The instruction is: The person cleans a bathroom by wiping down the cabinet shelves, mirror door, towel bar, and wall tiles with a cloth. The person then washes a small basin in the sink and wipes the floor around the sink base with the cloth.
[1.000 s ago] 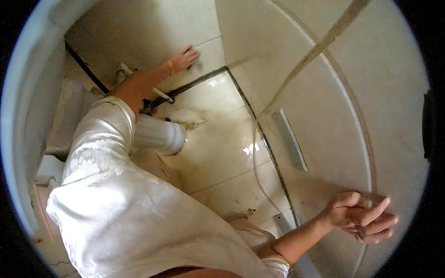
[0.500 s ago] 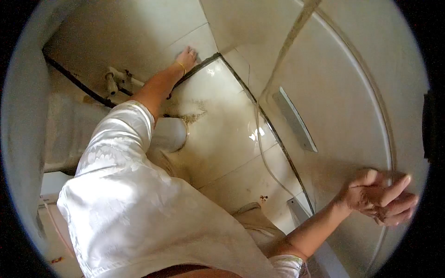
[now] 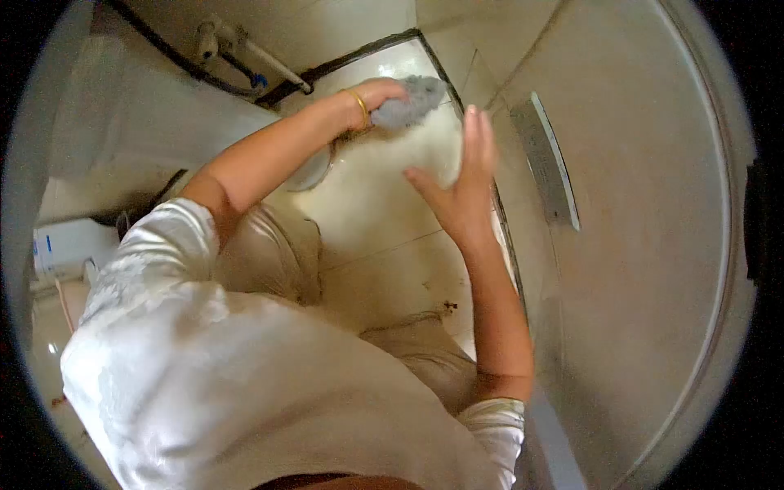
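My left hand [image 3: 379,95], with a yellow bangle at the wrist, is closed around a fluffy grey cloth [image 3: 412,103]. The cloth is bunched up over the wet, light tiled floor [image 3: 384,220], close to the dark-edged corner; whether it touches the floor is hard to tell. To the right, my right hand [image 3: 467,184] is raised with its palm flat, thumb spread away from the fingers and nothing in it. Its fingertips are slightly blurred and lie near the dark edge line along the wall.
A pipe fitting [image 3: 208,41] and white pipe [image 3: 273,65] run along the wall at upper left. Below my left forearm shows a rounded white rim [image 3: 314,170]. A grey corner plate [image 3: 545,167] sits on the right wall. Small brown debris [image 3: 449,307] lies on the floor.
My left hand has moved right, from the wall tiles to the floor corner, and the grey cloth now shows. My right hand has swung left from the far right and opened out. The view has shifted.
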`<state>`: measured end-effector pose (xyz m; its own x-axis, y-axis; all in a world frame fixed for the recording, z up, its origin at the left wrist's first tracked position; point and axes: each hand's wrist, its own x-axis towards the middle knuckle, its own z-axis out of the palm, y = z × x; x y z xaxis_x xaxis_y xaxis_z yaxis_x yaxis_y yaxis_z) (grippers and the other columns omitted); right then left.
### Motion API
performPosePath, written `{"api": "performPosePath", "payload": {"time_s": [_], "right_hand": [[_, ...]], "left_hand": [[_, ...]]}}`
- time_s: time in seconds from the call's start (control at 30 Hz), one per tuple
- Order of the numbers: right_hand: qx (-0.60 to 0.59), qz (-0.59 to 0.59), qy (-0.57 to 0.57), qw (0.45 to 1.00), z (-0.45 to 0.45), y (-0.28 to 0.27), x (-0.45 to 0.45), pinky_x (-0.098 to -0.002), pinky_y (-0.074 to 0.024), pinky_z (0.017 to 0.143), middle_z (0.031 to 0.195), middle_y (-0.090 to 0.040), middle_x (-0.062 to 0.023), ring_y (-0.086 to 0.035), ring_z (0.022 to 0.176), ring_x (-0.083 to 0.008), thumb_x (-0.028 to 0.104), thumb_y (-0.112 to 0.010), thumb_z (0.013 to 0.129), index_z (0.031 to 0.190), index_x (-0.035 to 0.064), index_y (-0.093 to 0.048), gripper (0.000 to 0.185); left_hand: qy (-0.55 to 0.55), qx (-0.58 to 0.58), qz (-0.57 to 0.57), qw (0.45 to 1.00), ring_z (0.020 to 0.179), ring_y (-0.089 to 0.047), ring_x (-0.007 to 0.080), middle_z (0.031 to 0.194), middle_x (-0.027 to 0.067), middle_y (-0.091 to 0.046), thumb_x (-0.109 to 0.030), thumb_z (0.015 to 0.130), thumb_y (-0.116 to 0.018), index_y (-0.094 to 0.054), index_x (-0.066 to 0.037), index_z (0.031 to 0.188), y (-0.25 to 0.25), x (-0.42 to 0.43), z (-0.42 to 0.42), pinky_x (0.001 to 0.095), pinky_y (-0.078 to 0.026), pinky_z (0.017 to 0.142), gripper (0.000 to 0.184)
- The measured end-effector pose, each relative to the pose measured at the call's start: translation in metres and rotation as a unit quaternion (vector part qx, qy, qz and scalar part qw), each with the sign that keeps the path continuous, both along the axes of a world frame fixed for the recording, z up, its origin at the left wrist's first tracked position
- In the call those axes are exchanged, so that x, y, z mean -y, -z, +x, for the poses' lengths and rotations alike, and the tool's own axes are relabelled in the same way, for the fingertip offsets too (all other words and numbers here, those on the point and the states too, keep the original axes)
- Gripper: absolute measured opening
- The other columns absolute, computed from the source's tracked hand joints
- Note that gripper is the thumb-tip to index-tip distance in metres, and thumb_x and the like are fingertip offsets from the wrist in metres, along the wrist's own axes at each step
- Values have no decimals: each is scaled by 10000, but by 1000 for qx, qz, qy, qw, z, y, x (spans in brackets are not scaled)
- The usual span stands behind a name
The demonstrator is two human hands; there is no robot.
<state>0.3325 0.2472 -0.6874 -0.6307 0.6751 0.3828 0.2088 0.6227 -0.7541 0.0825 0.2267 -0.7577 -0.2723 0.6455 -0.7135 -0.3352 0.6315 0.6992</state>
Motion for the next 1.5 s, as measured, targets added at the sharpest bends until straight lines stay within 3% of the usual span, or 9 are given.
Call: {"api": "performPosePath", "payload": {"time_s": [0.2, 0.37, 0.43, 0.53, 0.7, 0.87, 1.0, 1.2, 1.5], "right_hand": [[-87, -538, -197, 815, -58, 51, 8, -331, -444, 928, 1318, -423, -146, -480, 1149, -253, 94, -759, 704, 1404, 61, -264, 858], [-13, -639, -217, 737, -63, 55, 26, -324, -482, 881, 1205, -508, -99, -522, 1081, -206, -23, -664, 749, 1302, 46, -438, 601], [23, -408, -179, 895, -61, 123, 30, -318, -489, 863, 1171, -535, -97, -545, 1038, -201, -24, -653, 748, 1297, 45, -446, 591], [23, -381, -124, 916, -61, 138, 0, -301, -459, 873, 1134, -544, -107, -553, 1003, -210, -17, -632, 724, 1230, 45, -512, 524], [22, -444, -114, 889, -41, 62, -21, -298, -415, 885, 1122, -513, -123, -524, 1025, -212, 71, -654, 721, 1095, 53, -587, 381], [34, -388, -134, 911, 33, -33, -17, -278, -409, 838, 882, -583, -94, -549, 915, -164, 136, -716, 714, 780, 17, -572, 198], [28, -79, -133, 988, 76, -134, -6, -287, -414, 782, 992, -577, -107, -523, 904, -170, 132, -646, 783, 675, 35, -541, 179], [91, 184, -330, 921, 82, -182, 23, -288, -415, 792, 989, -575, -103, -524, 910, -168, 150, -642, 785, 733, 35, -542, 161], [131, 214, -404, 879, 79, -160, 37, -289, -418, 807, 985, -571, -96, -525, 918, -166, 177, -634, 789, 819, 37, -543, 170]], "left_hand": [[55, 20, 106, 993, 760, -568, 173, 932, 68, -601, -181, 732, -616, -606, -84, 1006, -69, 63, 55, 310, -472, 662, 291], [136, -510, 102, 843, 1132, -505, 279, 1207, 157, -533, -308, 824, -657, -592, -43, 1069, -111, 141, 44, 342, -399, 947, 367], [110, -590, 115, 792, 1174, -481, 292, 1248, 156, -514, -256, 832, -655, -590, -50, 1100, -145, 174, 40, 349, -379, 975, 344], [109, -587, 80, 798, 1161, -493, 260, 1255, 138, -514, -160, 836, -628, -600, -57, 1113, -161, 214, 31, 349, -391, 971, 296], [107, -532, 237, 806, 1120, -517, 274, 1239, 134, -524, -188, 854, -603, -580, -39, 1139, -183, 232, 41, 387, -423, 945, 323], [103, -488, 556, 666, 1102, -526, 317, 1262, 187, -495, -401, 883, -536, -518, -26, 1222, -241, 210, 61, 411, -433, 933, 505], [84, -533, 626, 563, 1115, -515, 327, 1270, 196, -486, -428, 878, -522, -505, -22, 1234, -258, 191, 73, 420, -420, 945, 540], [55, -595, 636, 489, 1133, -499, 341, 1282, 210, -471, -468, 871, -501, -485, -16, 1252, -266, 176, 79, 434, -399, 963, 591], [35, -654, 613, 442, 1160, -474, 363, 1301, 232, -449, -528, 861, -470, -456, -6, 1279, -264, 178, 80, 454, -368, 990, 669]]}}
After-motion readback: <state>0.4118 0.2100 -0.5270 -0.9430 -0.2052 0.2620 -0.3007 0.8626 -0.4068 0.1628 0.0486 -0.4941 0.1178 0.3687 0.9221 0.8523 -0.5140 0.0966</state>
